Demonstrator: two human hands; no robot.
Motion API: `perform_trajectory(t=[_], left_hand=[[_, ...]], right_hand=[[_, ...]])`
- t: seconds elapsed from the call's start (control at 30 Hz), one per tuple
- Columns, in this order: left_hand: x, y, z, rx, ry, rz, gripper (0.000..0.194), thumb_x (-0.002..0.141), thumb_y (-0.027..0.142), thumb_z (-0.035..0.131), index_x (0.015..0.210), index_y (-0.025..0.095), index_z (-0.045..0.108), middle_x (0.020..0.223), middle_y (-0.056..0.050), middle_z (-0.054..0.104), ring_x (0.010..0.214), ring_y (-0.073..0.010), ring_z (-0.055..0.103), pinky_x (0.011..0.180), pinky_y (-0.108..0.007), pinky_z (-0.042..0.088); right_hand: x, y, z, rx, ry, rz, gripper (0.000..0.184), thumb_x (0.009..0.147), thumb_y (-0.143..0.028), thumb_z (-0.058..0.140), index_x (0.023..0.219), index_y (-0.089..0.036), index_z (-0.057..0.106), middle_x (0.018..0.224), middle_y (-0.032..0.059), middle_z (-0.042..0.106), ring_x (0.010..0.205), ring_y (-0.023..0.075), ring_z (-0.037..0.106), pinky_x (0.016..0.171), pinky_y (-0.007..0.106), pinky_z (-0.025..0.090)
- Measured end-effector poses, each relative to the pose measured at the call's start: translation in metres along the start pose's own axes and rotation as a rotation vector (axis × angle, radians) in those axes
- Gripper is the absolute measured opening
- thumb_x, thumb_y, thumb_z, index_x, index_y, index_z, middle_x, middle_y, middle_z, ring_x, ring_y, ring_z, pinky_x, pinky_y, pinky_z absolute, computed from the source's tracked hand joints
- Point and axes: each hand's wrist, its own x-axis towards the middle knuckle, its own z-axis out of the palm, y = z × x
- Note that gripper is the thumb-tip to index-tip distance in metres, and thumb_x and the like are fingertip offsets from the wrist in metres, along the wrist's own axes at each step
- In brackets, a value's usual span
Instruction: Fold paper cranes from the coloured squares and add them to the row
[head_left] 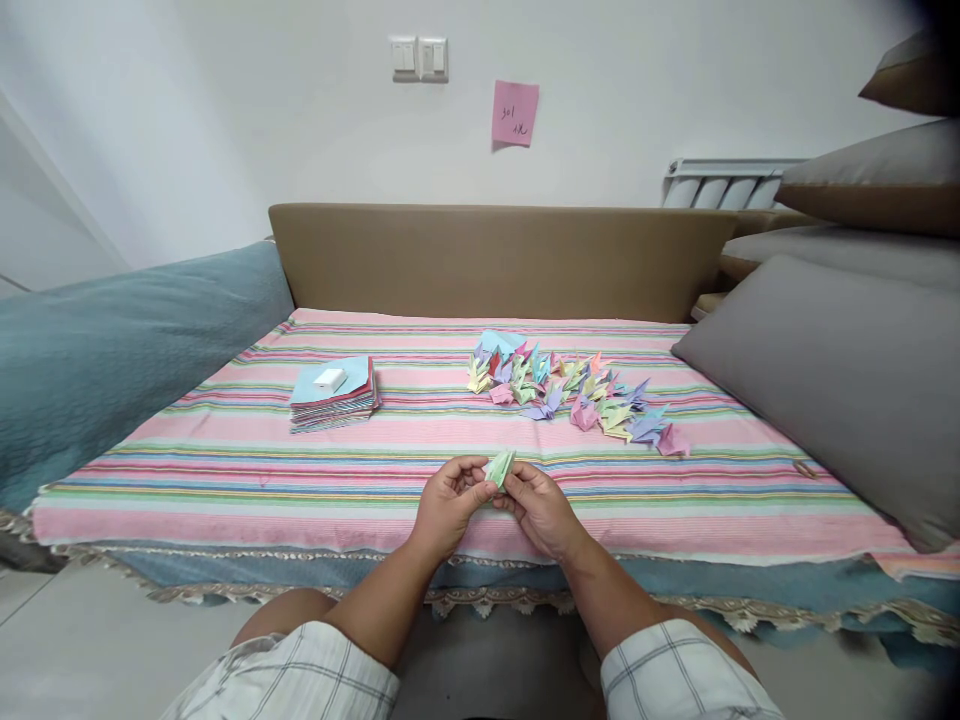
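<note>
A small light-green folded paper piece (pixel 500 467) is held between both hands, just above the striped cloth. My left hand (pixel 448 503) pinches its left side with thumb and fingers closed. From the other side, my right hand (pixel 541 508) grips its lower right edge. The fingers cover part of the paper, so its full shape is hidden. Beyond the hands lies a spread of colourful origami cranes (pixel 553 395), in pink, yellow, purple, blue and green.
A stack of coloured paper squares (pixel 334 412) sits to the left with a white block (pixel 330 380) on top. The striped cloth (pixel 225 470) covers the sofa seat. Grey cushions (pixel 840 370) are piled at the right; a blue-covered armrest (pixel 142 350) bounds the left.
</note>
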Motion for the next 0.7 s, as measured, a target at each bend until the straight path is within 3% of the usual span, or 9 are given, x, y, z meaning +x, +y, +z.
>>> perform_trajectory(t=[0.13,0.27,0.47,0.7], left_hand=[[0.001,-0.006,-0.003,0.056,-0.006,0.055,0.027,0.060,0.027,0.076,0.085,0.018,0.072,0.083,-0.004,0.064,0.076,-0.0151,0.057,0.073,-0.026,0.044],[0.002,-0.013,-0.005,0.086,0.069,0.088,0.026,0.063,0.028,0.074,0.087,0.020,0.070,0.079,-0.002,0.064,0.073,-0.0143,0.057,0.071,-0.025,0.045],[0.000,-0.007,-0.004,0.317,0.086,0.255,0.011,0.065,0.028,0.072,0.073,0.020,0.071,0.078,-0.003,0.062,0.076,-0.0153,0.057,0.071,-0.024,0.043],[0.000,-0.012,-0.004,0.187,0.022,0.149,0.017,0.068,0.031,0.070,0.071,0.016,0.063,0.072,-0.001,0.058,0.068,-0.0125,0.053,0.066,-0.023,0.043]], right_hand=[[0.000,0.002,-0.001,-0.022,0.002,-0.004,0.028,0.068,-0.043,0.071,0.084,-0.021,0.065,0.074,0.0001,0.065,0.064,0.0115,0.057,0.066,0.027,0.048],[0.002,0.007,-0.003,-0.020,0.013,-0.018,0.024,0.069,-0.039,0.072,0.083,-0.021,0.065,0.070,-0.0022,0.062,0.061,0.0095,0.055,0.064,0.025,0.047],[0.003,0.011,-0.006,-0.042,0.011,-0.055,0.022,0.070,-0.037,0.071,0.085,-0.022,0.065,0.084,-0.0010,0.064,0.073,0.0118,0.057,0.070,0.027,0.047],[0.004,0.010,-0.005,-0.097,-0.016,-0.094,0.026,0.067,-0.032,0.073,0.088,-0.020,0.065,0.075,-0.0017,0.062,0.065,0.0103,0.053,0.064,0.024,0.045]])
